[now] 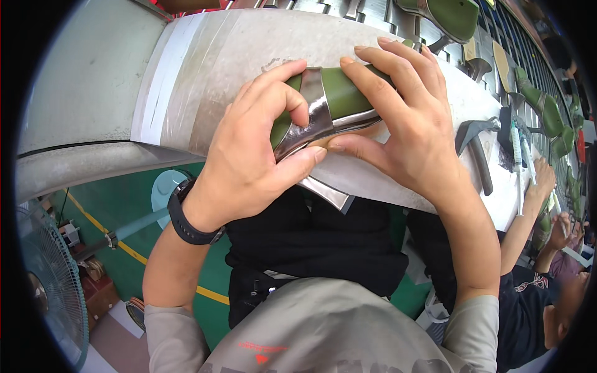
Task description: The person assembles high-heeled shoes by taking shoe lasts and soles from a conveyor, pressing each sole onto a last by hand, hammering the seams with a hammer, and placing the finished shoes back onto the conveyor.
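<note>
A green shoe last (pixel 341 96) wrapped with a shiny silver strip of upper material (pixel 314 118) lies against the grey worktable (pixel 236 56). My left hand (pixel 249 155) grips its near end, thumb pressing the silver strip from below. My right hand (pixel 407 124) holds the far part, fingers spread over the green top and thumb under the strip. A loose end of the silver strip (pixel 326 193) hangs over the table edge. A black watch (pixel 186 217) is on my left wrist.
More green lasts (pixel 547 112) and a dark hammer (pixel 476 143) lie along the table to the right, where another person's hands (pixel 547 180) work with a syringe-like tool (pixel 516 149). A fan (pixel 50 280) stands at lower left on the green floor.
</note>
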{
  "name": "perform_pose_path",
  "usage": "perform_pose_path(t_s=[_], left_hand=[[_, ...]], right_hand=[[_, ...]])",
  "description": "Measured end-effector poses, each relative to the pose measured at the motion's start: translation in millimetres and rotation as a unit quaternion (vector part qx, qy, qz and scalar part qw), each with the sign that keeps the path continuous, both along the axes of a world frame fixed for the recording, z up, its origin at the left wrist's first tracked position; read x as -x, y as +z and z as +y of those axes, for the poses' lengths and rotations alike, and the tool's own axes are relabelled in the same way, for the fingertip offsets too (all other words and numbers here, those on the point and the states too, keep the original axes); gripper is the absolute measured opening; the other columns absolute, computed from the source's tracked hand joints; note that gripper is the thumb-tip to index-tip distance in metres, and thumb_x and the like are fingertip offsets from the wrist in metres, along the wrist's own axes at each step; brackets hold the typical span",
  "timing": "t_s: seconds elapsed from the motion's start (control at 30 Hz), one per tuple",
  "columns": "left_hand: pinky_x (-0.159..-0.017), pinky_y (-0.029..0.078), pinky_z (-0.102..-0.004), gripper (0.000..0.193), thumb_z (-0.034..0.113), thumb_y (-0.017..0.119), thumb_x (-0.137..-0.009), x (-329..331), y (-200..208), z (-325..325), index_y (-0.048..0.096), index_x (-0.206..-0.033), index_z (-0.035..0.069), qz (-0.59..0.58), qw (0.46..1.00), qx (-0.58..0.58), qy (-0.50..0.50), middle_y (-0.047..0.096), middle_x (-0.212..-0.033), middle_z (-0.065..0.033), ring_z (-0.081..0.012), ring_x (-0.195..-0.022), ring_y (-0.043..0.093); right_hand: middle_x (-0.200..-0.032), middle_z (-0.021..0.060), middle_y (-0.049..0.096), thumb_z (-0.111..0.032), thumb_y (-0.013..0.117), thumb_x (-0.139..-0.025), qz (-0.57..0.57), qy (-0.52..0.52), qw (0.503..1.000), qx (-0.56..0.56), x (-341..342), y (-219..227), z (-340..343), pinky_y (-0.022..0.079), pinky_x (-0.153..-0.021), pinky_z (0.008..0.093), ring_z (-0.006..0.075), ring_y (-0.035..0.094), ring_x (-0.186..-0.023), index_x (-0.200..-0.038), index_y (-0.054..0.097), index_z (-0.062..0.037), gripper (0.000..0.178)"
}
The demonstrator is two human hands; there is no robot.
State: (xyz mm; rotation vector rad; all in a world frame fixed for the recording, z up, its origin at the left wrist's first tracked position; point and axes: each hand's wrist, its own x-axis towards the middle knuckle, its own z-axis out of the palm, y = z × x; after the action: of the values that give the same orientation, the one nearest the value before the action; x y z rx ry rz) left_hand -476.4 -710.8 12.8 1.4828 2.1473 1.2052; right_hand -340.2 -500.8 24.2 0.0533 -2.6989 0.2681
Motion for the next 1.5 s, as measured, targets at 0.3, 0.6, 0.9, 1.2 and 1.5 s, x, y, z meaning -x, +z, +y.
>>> perform_pose_path(t_s=[0.3, 0.6, 0.9, 1.2, 1.5], left_hand=[[-0.117, 0.039, -0.0462, 0.021, 0.006, 0.076, -0.083, -9.0, 0.7, 3.6, 0.056, -0.089, 0.005, -0.007, 1.000, 0.006, 0.026, 0.053, -0.155, -0.0306, -0.0400, -0.143, 0.053], [-0.116, 0.041, -0.0453, 0.024, 0.008, 0.078, -0.084, -8.8, 5.5, 7.1, 0.058, -0.096, 0.004, -0.031, 0.998, 0.015, 0.050, 0.057, -0.149, -0.0272, -0.0389, -0.142, 0.054], [-0.114, 0.046, -0.0440, 0.076, 0.011, 0.082, -0.081, 10.4, 3.8, 26.1, 0.050, -0.149, -0.002, 0.051, 0.997, 0.032, -0.041, 0.059, -0.142, -0.0230, -0.0395, -0.133, 0.058], [-0.109, 0.046, -0.0475, 0.070, 0.019, 0.082, -0.085, 7.3, 10.8, 42.7, 0.054, -0.144, -0.002, 0.053, 0.996, 0.056, -0.045, 0.061, -0.137, -0.0228, -0.0422, -0.126, 0.057], [-0.110, 0.045, -0.0491, 0.073, 0.021, 0.083, -0.083, -3.9, 12.0, 31.0, 0.052, -0.145, -0.002, 0.082, 0.993, 0.053, -0.062, 0.062, -0.133, -0.0226, -0.0425, -0.125, 0.057]], right_hand=[[-0.141, 0.0105, 0.064, -0.044, 0.091, -0.070, -0.019, -0.004, 1.000, 0.013, 0.9, 2.7, -3.8, 0.039, -0.117, 0.0601, 0.0381, 0.054, -0.138, -0.140, 0.068, -0.0112, 0.080], [-0.140, 0.0135, 0.064, -0.028, 0.094, -0.070, -0.097, -0.035, 0.992, 0.067, 8.2, 31.1, -12.8, 0.045, -0.112, 0.0512, 0.0390, 0.055, -0.136, -0.136, 0.069, -0.0067, 0.073], [-0.145, 0.0139, 0.062, -0.039, 0.088, -0.074, -0.050, 0.074, 0.996, 0.028, 0.4, 15.8, 40.2, 0.045, -0.115, 0.0511, 0.0374, 0.056, -0.137, -0.142, 0.067, -0.0139, 0.075], [-0.136, 0.0116, 0.064, -0.029, 0.092, -0.074, -0.095, 0.010, 0.992, 0.089, 9.1, 31.7, 23.1, 0.040, -0.117, 0.0630, 0.0347, 0.057, -0.136, -0.129, 0.068, -0.0124, 0.063], [-0.135, 0.0221, 0.063, -0.009, 0.080, -0.083, 0.053, -0.282, 0.948, 0.136, -110.0, -12.1, 36.6, 0.045, -0.111, 0.0502, 0.0407, 0.059, -0.126, -0.137, 0.065, -0.0024, 0.056]])
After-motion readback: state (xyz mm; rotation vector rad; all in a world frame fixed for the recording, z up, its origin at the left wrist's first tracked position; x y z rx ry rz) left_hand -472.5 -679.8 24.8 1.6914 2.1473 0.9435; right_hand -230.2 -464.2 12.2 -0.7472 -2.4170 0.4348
